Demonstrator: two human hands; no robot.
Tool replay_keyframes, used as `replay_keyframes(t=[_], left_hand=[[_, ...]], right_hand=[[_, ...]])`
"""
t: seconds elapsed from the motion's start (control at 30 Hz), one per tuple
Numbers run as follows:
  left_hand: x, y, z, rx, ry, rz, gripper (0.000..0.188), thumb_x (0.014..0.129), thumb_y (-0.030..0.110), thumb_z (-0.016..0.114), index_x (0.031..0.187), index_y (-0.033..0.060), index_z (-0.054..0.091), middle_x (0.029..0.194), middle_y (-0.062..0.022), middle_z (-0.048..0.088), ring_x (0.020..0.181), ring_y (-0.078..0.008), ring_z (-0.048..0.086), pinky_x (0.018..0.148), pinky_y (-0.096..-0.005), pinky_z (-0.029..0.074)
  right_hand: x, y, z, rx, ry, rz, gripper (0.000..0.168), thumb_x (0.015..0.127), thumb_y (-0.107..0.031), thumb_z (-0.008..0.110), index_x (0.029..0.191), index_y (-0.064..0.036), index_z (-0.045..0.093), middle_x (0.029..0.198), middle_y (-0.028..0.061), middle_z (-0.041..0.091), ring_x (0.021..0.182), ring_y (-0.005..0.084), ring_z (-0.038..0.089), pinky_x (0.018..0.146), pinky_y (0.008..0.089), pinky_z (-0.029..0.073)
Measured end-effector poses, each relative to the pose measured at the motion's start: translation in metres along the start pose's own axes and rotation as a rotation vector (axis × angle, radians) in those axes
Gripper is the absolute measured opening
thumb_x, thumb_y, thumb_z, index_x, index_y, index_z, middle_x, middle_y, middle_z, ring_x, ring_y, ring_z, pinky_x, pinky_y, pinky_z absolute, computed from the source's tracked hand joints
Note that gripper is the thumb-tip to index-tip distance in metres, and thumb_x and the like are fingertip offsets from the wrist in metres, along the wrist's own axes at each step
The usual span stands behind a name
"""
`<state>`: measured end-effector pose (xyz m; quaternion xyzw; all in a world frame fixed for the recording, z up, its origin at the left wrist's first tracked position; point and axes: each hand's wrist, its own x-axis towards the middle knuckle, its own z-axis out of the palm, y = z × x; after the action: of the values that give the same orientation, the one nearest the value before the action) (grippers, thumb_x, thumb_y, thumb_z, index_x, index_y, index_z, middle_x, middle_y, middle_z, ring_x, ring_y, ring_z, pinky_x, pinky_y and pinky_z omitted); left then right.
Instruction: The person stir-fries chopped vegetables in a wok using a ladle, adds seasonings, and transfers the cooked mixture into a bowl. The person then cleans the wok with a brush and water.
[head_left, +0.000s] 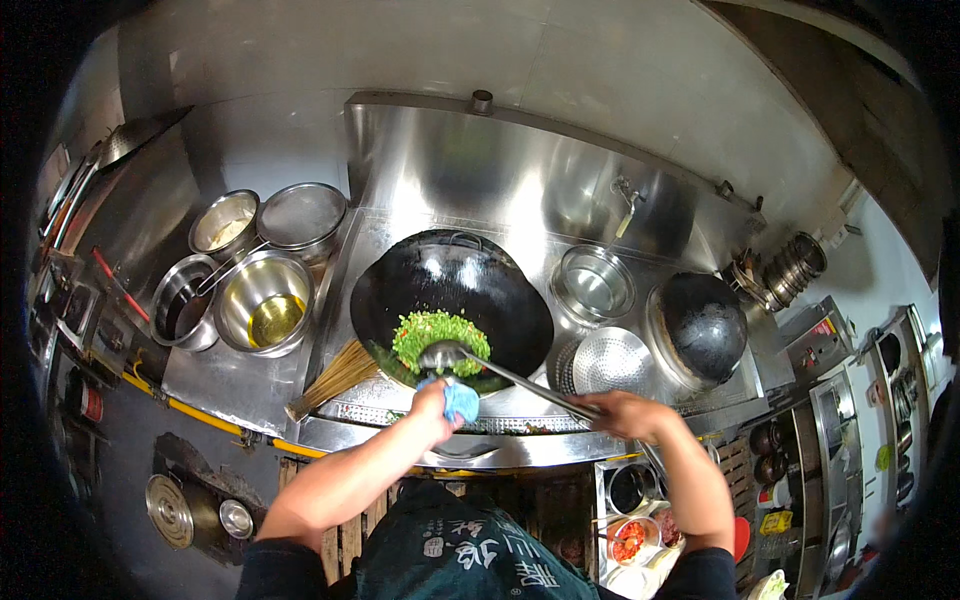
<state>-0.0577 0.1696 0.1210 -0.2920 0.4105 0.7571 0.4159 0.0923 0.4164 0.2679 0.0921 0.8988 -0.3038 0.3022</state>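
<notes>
A large black wok (487, 292) sits on the steel range before me. In its near part lies a heap of chopped green vegetable (435, 328) with small red bits. My left hand (433, 409) grips the wok's near rim through a folded blue cloth (461, 403). Around the long handle of a metal ladle (517, 382) my right hand (626, 415) is closed. The ladle's bowl rests on the near side of the green heap, back upward.
At left stand a steel bowl of yellow oil (276, 319), a pot of dark liquid (182, 311) and a bamboo brush (334, 379). To the right are a water basin (592, 285), a perforated strainer (611, 360) and an upturned black wok (696, 328). Seasoning containers (628, 540) sit at lower right.
</notes>
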Motion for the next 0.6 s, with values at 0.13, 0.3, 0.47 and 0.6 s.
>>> replay_keyframes(t=[0.13,0.3,0.47,0.6], left_hand=[[0.065,-0.04,-0.063,-0.01,0.085,0.079,0.014,0.091,0.031,0.044,0.094,0.0181,0.05,0.078,-0.0044,0.059,0.07,-0.0196,0.059,0.048,-0.0304,0.041],[-0.014,-0.079,-0.089,-0.076,-0.028,0.078,0.012,0.09,0.014,0.037,0.093,0.0159,0.049,0.073,-0.008,0.06,0.052,-0.0216,0.058,0.041,-0.0349,0.045],[0.045,-0.016,-0.056,-0.044,0.074,0.023,0.017,0.09,0.024,0.042,0.082,0.0141,0.053,0.073,-0.004,0.06,0.056,-0.0166,0.055,0.04,-0.0285,0.036],[-0.039,-0.009,-0.018,0.079,0.066,-0.048,0.017,0.091,0.025,0.042,0.097,0.0159,0.055,0.08,-0.0024,0.06,0.059,-0.0141,0.054,0.044,-0.029,0.036]], right_hand=[[0.097,0.061,0.073,-0.188,0.389,-0.304,0.06,0.081,-0.011,0.053,0.137,-0.022,0.035,0.08,0.0216,0.061,0.07,0.0368,0.059,0.069,0.0438,0.047],[0.057,0.037,0.101,-0.309,0.402,-0.068,0.061,0.084,-0.014,0.048,0.14,-0.026,0.026,0.08,0.0255,0.061,0.072,0.0439,0.058,0.067,0.0505,0.046],[0.012,0.026,0.059,0.095,0.213,-0.196,0.053,0.083,-0.001,0.054,0.134,-0.011,0.041,0.11,0.0131,0.062,0.094,0.0222,0.058,0.082,0.0305,0.044],[-0.056,0.01,0.011,0.521,-0.076,0.102,0.059,0.081,0.0,0.059,0.135,-0.016,0.042,0.065,-0.0022,0.053,0.047,0.0026,0.039,0.043,0.0191,0.032]])
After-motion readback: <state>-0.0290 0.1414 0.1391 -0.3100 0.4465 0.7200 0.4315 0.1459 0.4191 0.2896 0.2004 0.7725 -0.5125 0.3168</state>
